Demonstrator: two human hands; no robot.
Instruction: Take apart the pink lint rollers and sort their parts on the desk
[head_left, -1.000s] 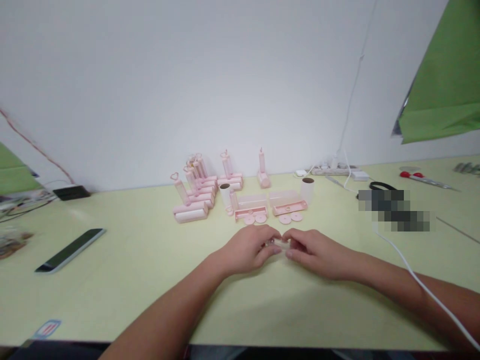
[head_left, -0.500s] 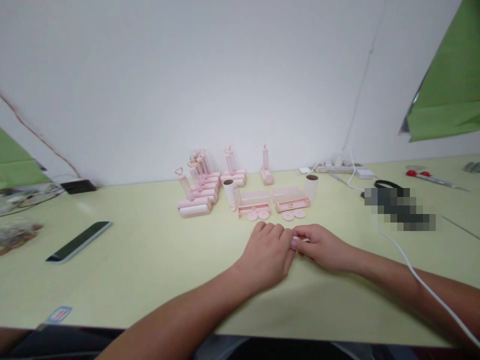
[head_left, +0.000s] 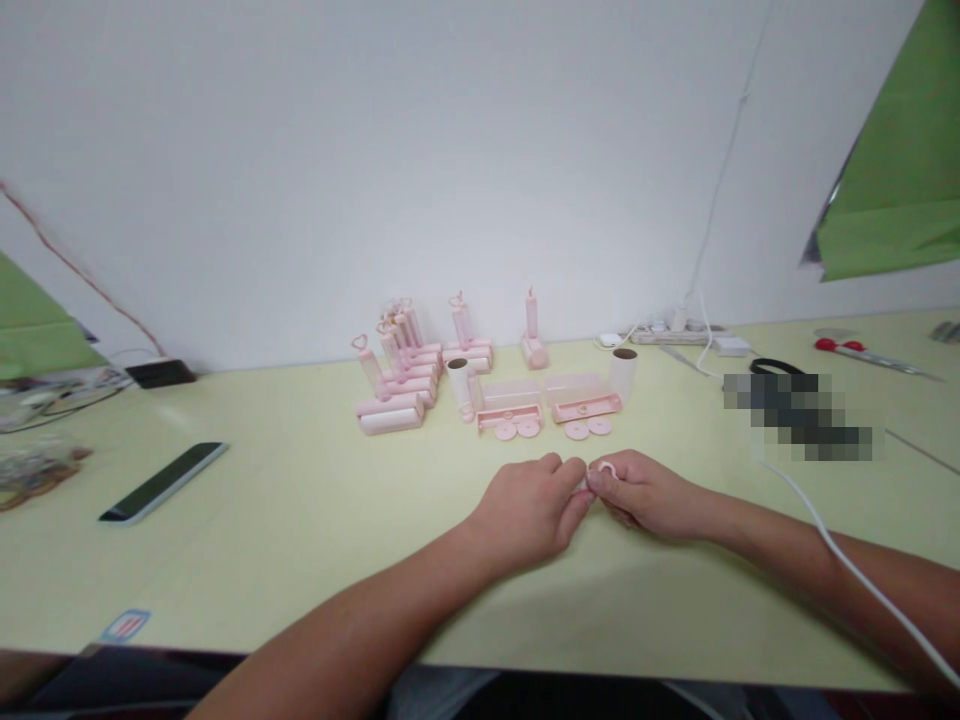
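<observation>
My left hand [head_left: 529, 505] is closed around one end of a small pale-pink piece with a loop [head_left: 608, 468]; its fingers hide most of it. Close beside it, my right hand [head_left: 649, 495] pinches the same piece near the loop, thumb on top. Just beyond the hands lie pink round discs [head_left: 577, 431] in pairs. Behind them are two open pink trays [head_left: 586, 408], clear covers [head_left: 512, 394] and white paper-roll tubes [head_left: 623, 376], one at each side.
Several pink lint rollers with upright handles [head_left: 390, 416] stand at the back left of the group. A phone-like dark slab [head_left: 165, 484] lies left. A power strip [head_left: 679, 335], a white cable [head_left: 840, 560] and red-handled tool [head_left: 855, 350] are right.
The loop of the held piece now shows above my right fingers. My left hand has turned slightly, its knuckles lower, and my right thumb has shifted along the piece.
</observation>
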